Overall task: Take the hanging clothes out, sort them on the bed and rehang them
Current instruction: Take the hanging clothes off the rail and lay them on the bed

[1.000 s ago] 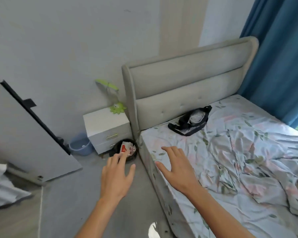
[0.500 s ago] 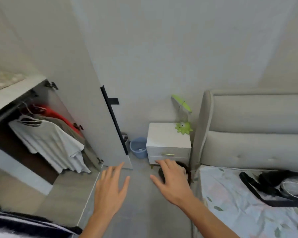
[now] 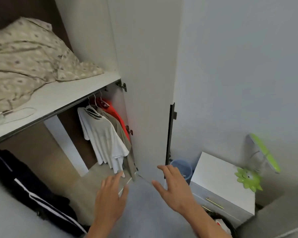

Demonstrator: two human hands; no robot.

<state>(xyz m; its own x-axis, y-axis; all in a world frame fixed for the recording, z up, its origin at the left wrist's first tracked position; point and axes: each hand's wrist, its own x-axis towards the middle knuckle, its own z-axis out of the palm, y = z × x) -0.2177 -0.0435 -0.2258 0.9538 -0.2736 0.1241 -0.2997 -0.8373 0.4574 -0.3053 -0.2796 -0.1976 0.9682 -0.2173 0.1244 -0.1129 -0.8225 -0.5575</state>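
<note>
Ahead, the open wardrobe (image 3: 86, 54) holds the hanging clothes: white T-shirt (image 3: 105, 134), olive and red garments behind, at eleven o'clock of both spread, empty hands (image 3: 110, 200). Best grasp hanger hooks (image 3: 95, 100), lifting upward off the rail.

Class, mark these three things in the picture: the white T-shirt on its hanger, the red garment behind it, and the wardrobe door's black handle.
white T-shirt (image 3: 104, 134), head view, on its chest.
red garment (image 3: 117, 114), head view, on its shoulder.
black handle (image 3: 169, 134), head view, mid-length on the bar.
</note>
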